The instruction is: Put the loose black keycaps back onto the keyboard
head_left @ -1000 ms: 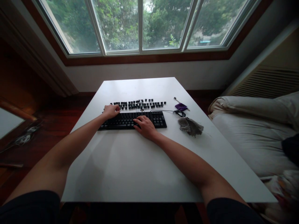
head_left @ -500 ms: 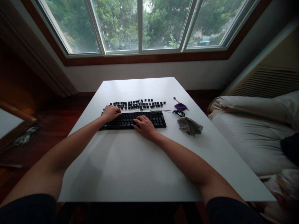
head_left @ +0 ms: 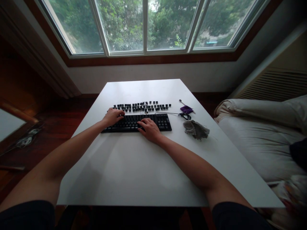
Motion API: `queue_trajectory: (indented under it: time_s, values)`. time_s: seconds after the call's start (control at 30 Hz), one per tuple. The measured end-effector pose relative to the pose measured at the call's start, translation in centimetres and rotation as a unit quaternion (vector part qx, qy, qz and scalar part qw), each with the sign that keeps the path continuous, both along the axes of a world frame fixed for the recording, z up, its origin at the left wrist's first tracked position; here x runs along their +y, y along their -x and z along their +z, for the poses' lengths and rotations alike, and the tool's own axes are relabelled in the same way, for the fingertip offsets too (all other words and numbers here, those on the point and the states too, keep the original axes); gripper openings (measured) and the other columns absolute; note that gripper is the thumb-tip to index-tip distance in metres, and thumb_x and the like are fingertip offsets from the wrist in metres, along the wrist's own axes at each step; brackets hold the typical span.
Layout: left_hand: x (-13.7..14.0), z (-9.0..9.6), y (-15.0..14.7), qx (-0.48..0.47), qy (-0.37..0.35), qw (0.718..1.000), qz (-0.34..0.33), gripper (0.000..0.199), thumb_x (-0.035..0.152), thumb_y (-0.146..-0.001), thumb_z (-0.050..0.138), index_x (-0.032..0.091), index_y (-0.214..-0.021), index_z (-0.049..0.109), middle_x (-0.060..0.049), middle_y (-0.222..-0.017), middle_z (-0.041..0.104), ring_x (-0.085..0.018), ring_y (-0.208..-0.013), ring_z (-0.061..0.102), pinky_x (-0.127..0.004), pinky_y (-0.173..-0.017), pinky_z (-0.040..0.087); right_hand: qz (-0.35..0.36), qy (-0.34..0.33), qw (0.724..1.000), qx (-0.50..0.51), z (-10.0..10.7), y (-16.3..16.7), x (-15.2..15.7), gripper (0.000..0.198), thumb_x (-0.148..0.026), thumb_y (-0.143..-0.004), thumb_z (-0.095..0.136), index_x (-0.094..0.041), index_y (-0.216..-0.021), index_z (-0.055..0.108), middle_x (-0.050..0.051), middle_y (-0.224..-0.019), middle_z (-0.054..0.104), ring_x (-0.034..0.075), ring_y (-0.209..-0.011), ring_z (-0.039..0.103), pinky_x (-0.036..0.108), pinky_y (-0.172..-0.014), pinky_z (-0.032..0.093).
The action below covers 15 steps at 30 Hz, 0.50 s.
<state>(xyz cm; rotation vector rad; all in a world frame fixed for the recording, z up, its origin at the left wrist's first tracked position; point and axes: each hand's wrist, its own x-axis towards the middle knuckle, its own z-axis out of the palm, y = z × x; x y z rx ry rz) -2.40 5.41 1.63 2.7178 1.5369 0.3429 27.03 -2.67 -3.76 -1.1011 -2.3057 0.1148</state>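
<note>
Rests right hand (head_left: 150, 130), loosely open, on keyboard (head_left: 131, 123) at frame centre; holds left hand (head_left: 113, 117), grip indeterminable, over keyboard's left part.

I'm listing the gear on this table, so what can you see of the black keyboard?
The keyboard is long, dark and apparently plastic, lying flat on the white table and running left to right, with a number pad at its right end. A thin cable seems to leave its far edge. The left hand is over its left part, hiding some keys; the right hand crosses its near edge, fingers over the middle. Key markings are too small to read.
</note>
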Motion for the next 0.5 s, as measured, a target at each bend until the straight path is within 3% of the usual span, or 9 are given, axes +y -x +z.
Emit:
queue_trajectory:
  time_s: [0.27, 0.5]
  values:
    - [-2.2, 0.1, 2.6, -0.035, 0.023, 0.999, 0.019, 0.034, 0.043, -0.097, 0.047, 0.029, -0.113, 0.073, -0.002, -0.1, 0.077, -0.021, -0.093, 0.069, -0.033, -0.091, 0.046, -0.002, 0.001, 1.0, -0.002, -0.1, 0.1, 0.1, 0.039, -0.037, -0.097, 0.059, -0.023, -0.133, 0.064, 0.012, -0.125, 0.061, 0.027, -0.117, 0.05, 0.045, -0.102, 0.044]
    - [-3.0, -0.5, 4.7, -0.029, 0.019, 0.999, 0.039, 0.031, 0.04, -0.089, 0.058, 0.028, -0.115, 0.07, -0.002, -0.103, 0.076, -0.022, -0.092, 0.069, -0.034, -0.091, 0.047, -0.001, 0.003, 1.0, 0.001, 0.0, 0.1, 0.1, 0.038, -0.036, -0.096, 0.059, -0.024, -0.133, 0.064, 0.012, -0.124, 0.061, 0.028, -0.117, 0.05, 0.045, -0.101, 0.045]
